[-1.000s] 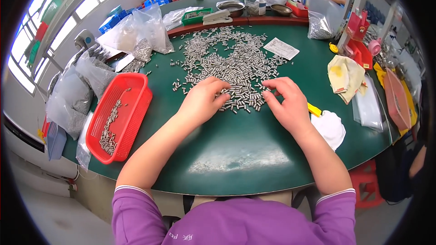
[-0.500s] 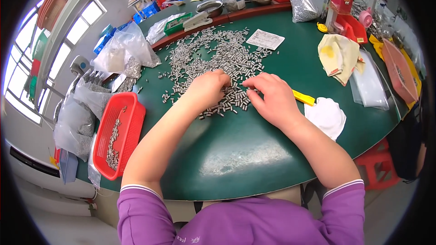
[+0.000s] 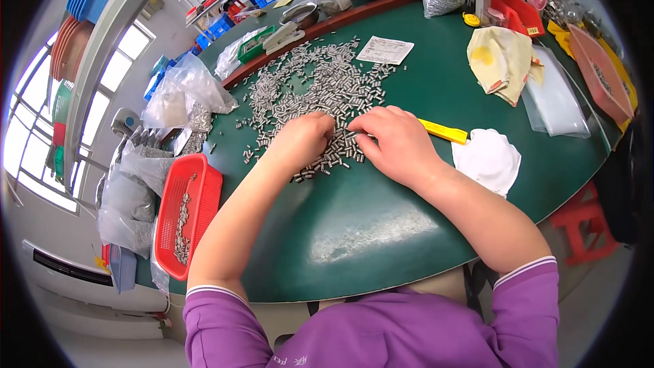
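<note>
A wide heap of small metal cylinders [image 3: 310, 88] spreads over the green table [image 3: 286, 232]. At the heap's near edge, my left hand [image 3: 305, 138] has its fingers curled in among the pieces. Its fingertips are partly hidden, so whatever they pinch cannot be made out. Facing it across a small gap is my right hand [image 3: 396, 142], palm down, fingers bent over the right side of the heap. Its thumb and forefinger stand apart, with no piece visible between them. Beyond my right hand lies a yellow-handled tool [image 3: 443, 131], touching a white cloth pad [image 3: 486, 159].
A red plastic basket [image 3: 199, 194] with some cylinders stands left, beside filled plastic bags [image 3: 126, 208]. Past the heap lies a paper slip [image 3: 385, 50]. A cream cloth [image 3: 501, 61] and clear plastic bags [image 3: 555, 99] lie right. A wooden rail [image 3: 327, 27] borders the far side.
The whole view has tilted and shifted slightly. Both hands stay at the near edge of the heap, with only small finger movements.
</note>
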The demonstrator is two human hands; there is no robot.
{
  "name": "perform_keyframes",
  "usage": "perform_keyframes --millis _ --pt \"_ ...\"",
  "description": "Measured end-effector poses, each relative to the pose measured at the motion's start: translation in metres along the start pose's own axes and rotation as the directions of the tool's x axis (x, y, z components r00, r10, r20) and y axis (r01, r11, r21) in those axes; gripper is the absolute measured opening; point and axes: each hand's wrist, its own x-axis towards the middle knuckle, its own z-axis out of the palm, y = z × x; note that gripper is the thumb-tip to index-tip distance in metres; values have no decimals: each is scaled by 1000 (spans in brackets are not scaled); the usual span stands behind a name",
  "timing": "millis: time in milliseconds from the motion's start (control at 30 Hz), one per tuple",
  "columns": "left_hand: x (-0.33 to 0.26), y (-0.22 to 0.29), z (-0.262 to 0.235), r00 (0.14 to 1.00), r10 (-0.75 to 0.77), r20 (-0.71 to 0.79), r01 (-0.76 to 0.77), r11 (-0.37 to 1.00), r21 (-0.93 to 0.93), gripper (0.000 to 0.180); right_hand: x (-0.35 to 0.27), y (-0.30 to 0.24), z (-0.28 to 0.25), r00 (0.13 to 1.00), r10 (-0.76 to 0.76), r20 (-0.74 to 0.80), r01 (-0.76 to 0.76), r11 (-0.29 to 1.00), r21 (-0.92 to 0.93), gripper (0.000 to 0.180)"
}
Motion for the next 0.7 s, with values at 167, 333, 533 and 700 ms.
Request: perform_keyframes --millis 167,333,533,700 --pt "-6 4 -16 984 -124 -125 101 979 -174 16 0 0 -1 999 -29 -24 28 999 -16 13" --pt "-41 40 -26 915 -383 126 394 784 -480 13 -5 -12 -6 983 -28 184 25 999 20 13" --pt "-66 70 0 946 -312 92 316 816 -484 22 -16 -26 1 910 -7 415 4 1000 8 19" --pt "-74 70 2 938 -337 81 326 781 -532 30 -18 -24 3 913 0 409 1 1000 -3 20"
